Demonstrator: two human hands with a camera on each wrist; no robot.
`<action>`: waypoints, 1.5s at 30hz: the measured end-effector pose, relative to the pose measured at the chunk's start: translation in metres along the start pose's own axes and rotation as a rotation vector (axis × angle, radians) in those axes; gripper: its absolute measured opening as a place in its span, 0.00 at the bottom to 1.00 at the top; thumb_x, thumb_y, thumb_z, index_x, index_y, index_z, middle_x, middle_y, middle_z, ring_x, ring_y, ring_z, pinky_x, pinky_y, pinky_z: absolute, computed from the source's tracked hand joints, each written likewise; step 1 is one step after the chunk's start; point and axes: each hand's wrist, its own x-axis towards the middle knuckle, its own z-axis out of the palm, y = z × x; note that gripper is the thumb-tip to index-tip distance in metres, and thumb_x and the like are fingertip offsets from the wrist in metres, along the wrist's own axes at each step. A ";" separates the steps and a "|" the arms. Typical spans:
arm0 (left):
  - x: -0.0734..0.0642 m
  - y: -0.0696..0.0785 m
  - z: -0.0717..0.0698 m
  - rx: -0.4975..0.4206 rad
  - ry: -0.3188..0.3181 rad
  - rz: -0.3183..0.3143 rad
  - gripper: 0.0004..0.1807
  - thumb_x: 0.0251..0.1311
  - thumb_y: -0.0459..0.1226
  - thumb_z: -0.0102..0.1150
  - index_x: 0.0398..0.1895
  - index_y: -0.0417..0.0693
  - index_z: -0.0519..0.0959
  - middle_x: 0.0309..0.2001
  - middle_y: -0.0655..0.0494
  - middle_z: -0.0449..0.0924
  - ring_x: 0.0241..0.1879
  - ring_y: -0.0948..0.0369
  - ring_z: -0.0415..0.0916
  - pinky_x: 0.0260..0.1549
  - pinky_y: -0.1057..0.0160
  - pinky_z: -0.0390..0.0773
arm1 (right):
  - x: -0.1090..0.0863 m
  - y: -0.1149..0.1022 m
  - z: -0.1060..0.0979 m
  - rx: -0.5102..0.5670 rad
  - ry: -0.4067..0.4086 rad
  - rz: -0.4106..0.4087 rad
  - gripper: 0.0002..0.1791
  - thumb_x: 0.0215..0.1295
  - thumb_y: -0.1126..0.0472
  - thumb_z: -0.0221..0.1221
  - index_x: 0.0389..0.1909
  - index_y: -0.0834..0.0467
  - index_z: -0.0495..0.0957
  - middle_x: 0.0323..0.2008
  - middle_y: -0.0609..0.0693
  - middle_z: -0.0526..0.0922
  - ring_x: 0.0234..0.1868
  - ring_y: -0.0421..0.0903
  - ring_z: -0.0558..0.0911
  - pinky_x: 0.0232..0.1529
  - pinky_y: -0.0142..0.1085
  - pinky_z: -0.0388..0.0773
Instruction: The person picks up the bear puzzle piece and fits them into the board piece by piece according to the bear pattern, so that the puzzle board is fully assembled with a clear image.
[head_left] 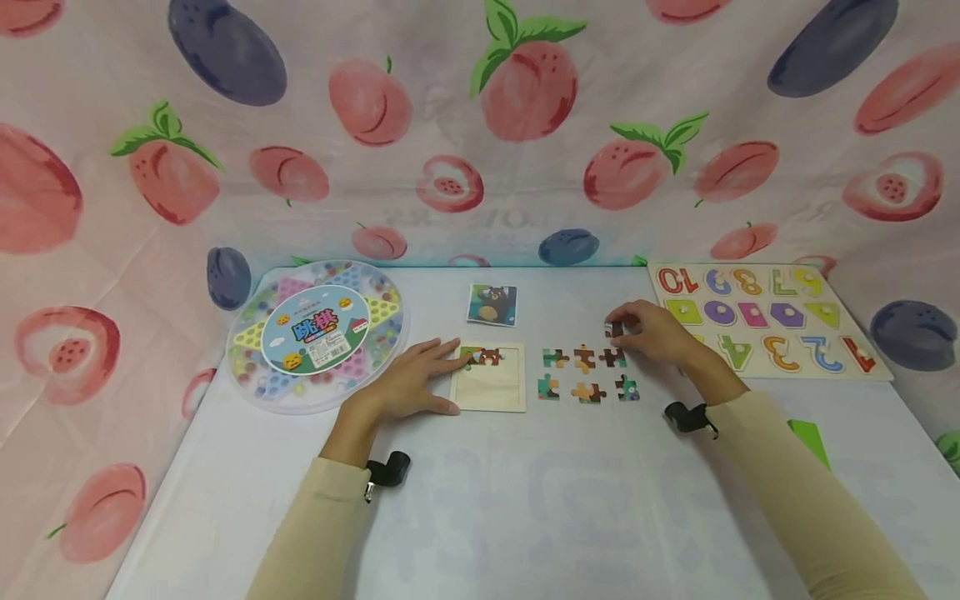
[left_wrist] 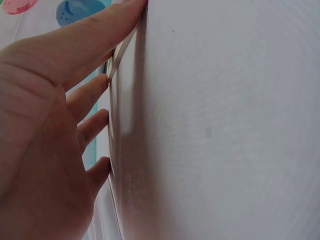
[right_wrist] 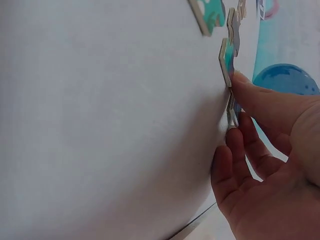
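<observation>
My left hand (head_left: 408,379) lies with fingers spread over the left edge of a square wooden puzzle tray (head_left: 487,396). Joined jigsaw pieces (head_left: 489,357) sit along the tray's upper left, one fingertip at them. In the left wrist view, thumb and fingertips of the left hand (left_wrist: 65,115) meet the thin tray edge and the table. My right hand (head_left: 648,333) pinches a dark puzzle piece (head_left: 617,329) between thumb and fingers. The right wrist view shows this piece (right_wrist: 231,112) edge-on at the fingertips. Loose pieces (head_left: 585,393) lie in two rows between tray and right hand.
A small bear picture card (head_left: 492,305) lies behind the tray. At left is a round clear-covered Chinese checkers board (head_left: 390,333). At right are a wooden number-and-shape board (head_left: 810,371) and a green block (head_left: 808,440). Fruit-print cloth (head_left: 517,183) hangs behind the table.
</observation>
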 end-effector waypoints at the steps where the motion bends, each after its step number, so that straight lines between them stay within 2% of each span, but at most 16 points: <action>1: 0.000 0.000 0.000 0.001 0.000 0.002 0.46 0.55 0.52 0.74 0.77 0.62 0.65 0.84 0.61 0.49 0.84 0.48 0.40 0.80 0.37 0.50 | 0.000 0.000 0.000 -0.001 0.000 0.009 0.20 0.67 0.67 0.63 0.60 0.64 0.77 0.59 0.65 0.77 0.59 0.61 0.75 0.66 0.59 0.72; 6: 0.001 -0.001 0.000 0.001 0.002 0.002 0.46 0.54 0.52 0.74 0.77 0.62 0.65 0.84 0.61 0.49 0.84 0.48 0.40 0.79 0.36 0.49 | 0.001 -0.001 -0.001 0.006 0.000 0.030 0.21 0.67 0.66 0.64 0.60 0.62 0.78 0.61 0.64 0.75 0.60 0.62 0.75 0.65 0.58 0.74; 13: 0.001 -0.001 -0.001 0.009 0.001 0.005 0.46 0.55 0.52 0.74 0.77 0.62 0.65 0.84 0.61 0.49 0.84 0.48 0.40 0.80 0.37 0.49 | 0.000 -0.006 -0.007 0.024 -0.016 0.059 0.22 0.67 0.63 0.66 0.61 0.59 0.78 0.55 0.61 0.78 0.54 0.58 0.77 0.53 0.46 0.77; 16: 0.001 0.000 -0.002 0.013 0.001 0.005 0.46 0.54 0.52 0.74 0.77 0.61 0.65 0.84 0.61 0.49 0.84 0.48 0.40 0.80 0.37 0.50 | 0.000 -0.008 -0.010 0.028 -0.020 0.063 0.23 0.67 0.61 0.67 0.62 0.57 0.78 0.55 0.59 0.80 0.55 0.57 0.78 0.54 0.45 0.78; 20: 0.001 -0.001 -0.002 0.012 0.003 0.006 0.46 0.54 0.52 0.74 0.77 0.61 0.66 0.84 0.61 0.49 0.84 0.48 0.40 0.80 0.37 0.49 | 0.001 -0.009 -0.012 0.040 -0.011 0.030 0.23 0.67 0.60 0.67 0.62 0.57 0.79 0.56 0.59 0.82 0.57 0.57 0.81 0.55 0.46 0.80; 27: 0.001 -0.001 0.001 0.001 0.005 0.008 0.45 0.54 0.51 0.75 0.76 0.61 0.66 0.84 0.61 0.50 0.84 0.47 0.40 0.80 0.37 0.49 | 0.002 -0.013 -0.010 0.058 0.009 -0.015 0.23 0.67 0.61 0.66 0.62 0.58 0.80 0.57 0.58 0.81 0.54 0.55 0.84 0.47 0.32 0.80; 31: 0.001 -0.002 0.002 0.003 0.002 0.006 0.45 0.54 0.51 0.75 0.76 0.61 0.66 0.84 0.61 0.50 0.84 0.47 0.40 0.80 0.38 0.50 | 0.004 -0.018 -0.006 0.075 0.010 -0.021 0.22 0.66 0.60 0.68 0.61 0.58 0.81 0.58 0.58 0.81 0.51 0.54 0.83 0.44 0.28 0.78; 35: 0.001 -0.002 0.002 0.013 0.000 0.006 0.45 0.54 0.51 0.74 0.76 0.61 0.66 0.84 0.60 0.50 0.84 0.47 0.41 0.80 0.38 0.50 | 0.006 -0.023 -0.001 0.094 0.000 -0.042 0.22 0.65 0.59 0.69 0.59 0.57 0.83 0.58 0.58 0.82 0.48 0.52 0.84 0.40 0.28 0.79; 41: 0.000 0.000 0.000 0.017 0.003 0.004 0.45 0.55 0.51 0.74 0.77 0.61 0.66 0.84 0.60 0.50 0.84 0.47 0.40 0.80 0.38 0.50 | 0.010 -0.036 0.009 0.108 -0.016 -0.079 0.21 0.64 0.56 0.69 0.57 0.55 0.84 0.57 0.56 0.84 0.46 0.50 0.85 0.40 0.30 0.80; 45: 0.000 0.002 0.000 0.013 -0.001 -0.002 0.45 0.55 0.51 0.74 0.77 0.61 0.65 0.84 0.60 0.49 0.84 0.48 0.40 0.80 0.38 0.50 | 0.013 -0.049 0.018 0.107 -0.020 -0.129 0.20 0.64 0.56 0.70 0.56 0.54 0.84 0.56 0.54 0.85 0.45 0.49 0.86 0.40 0.30 0.81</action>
